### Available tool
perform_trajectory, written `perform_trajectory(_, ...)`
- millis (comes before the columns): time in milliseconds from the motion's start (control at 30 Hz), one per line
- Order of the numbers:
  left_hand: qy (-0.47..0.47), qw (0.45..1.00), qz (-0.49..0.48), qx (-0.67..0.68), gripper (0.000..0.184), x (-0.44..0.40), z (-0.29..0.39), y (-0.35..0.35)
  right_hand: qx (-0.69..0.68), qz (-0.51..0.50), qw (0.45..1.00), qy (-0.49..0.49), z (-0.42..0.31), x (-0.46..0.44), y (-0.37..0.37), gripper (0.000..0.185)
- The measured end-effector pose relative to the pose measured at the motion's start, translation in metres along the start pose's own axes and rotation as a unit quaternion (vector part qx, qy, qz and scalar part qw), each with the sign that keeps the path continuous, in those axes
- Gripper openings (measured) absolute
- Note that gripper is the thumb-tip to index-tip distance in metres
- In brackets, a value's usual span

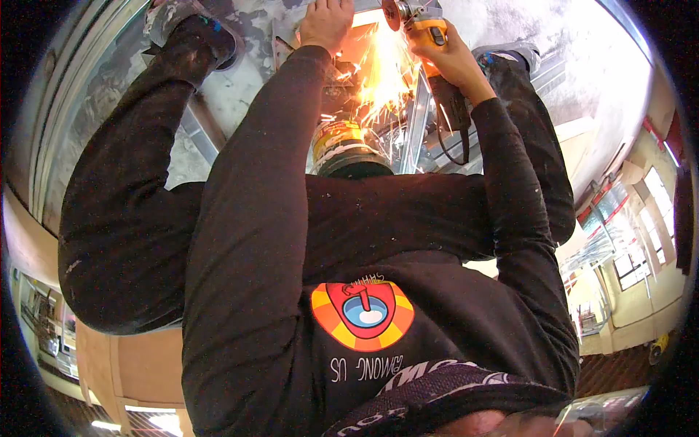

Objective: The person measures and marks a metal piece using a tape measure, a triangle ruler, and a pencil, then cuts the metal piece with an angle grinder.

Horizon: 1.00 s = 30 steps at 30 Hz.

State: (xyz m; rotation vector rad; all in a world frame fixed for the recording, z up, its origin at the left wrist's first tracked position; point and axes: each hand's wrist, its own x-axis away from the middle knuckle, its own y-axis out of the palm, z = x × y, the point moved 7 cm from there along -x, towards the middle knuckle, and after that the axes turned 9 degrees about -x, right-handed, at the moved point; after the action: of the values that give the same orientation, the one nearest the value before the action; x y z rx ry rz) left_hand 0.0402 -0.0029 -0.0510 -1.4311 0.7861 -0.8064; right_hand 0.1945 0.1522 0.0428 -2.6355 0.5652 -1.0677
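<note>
My right hand [455, 64] is wrapped round a yellow and black angle grinder [428, 35]. Its disc [393, 13] meets a metal piece [368, 17] near the top edge of the view, and a bright stream of sparks [386, 76] falls from there towards me. On the left side of that metal piece, my left hand [326, 28] grips with its fingers close together; the fingertips are partly cut off by the view's edge. Glare hides the contact point. Below the sparks stands a round container [341, 138] with a yellow label and dark base.
My dark-trousered legs [131, 167] are spread on both sides of the work. A black cord [453, 154] loops from the grinder's rear. Metal bars [416, 120] lie beside the sparks on a grey, stained surface [251, 109]. Windows [659, 193] show at far right.
</note>
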Motion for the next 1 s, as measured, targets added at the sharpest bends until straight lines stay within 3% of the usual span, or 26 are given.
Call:
perform_trajectory(133,-0.003,1.000,-0.003,0.011,0.038,-0.001,0.000,-0.006,-0.011,0.006,1.000,-0.022,-0.004,0.004,0.001,0.068)
perform_trajectory(233,0.021,0.998,-0.001,0.061,0.036,0.002,-0.006,-0.061,0.008,-0.011,0.998,-0.054,-0.001,0.001,0.002,0.066)
perform_trajectory(367,-0.022,0.997,0.071,-0.021,0.037,0.005,-0.001,0.003,0.039,-0.011,0.999,-0.031,-0.005,0.001,0.004,0.066)
perform_trajectory(633,-0.005,0.999,0.031,-0.004,0.035,0.002,0.000,-0.010,0.058,0.015,0.998,-0.012,-0.011,0.002,0.001,0.072)
perform_trajectory(700,-0.006,0.999,0.039,-0.005,0.035,0.002,0.001,-0.005,0.014,-0.015,0.999,0.043,-0.012,0.008,0.004,0.072)
perform_trajectory(933,-0.012,0.998,0.060,-0.008,0.033,0.002,0.001,-0.005,0.065,0.013,0.998,-0.002,-0.001,0.004,0.002,0.069)
perform_trajectory(1000,-0.013,0.998,0.054,-0.002,0.033,0.001,0.000,-0.009,0.014,-0.013,1.000,0.002,-0.005,0.010,0.007,0.068)
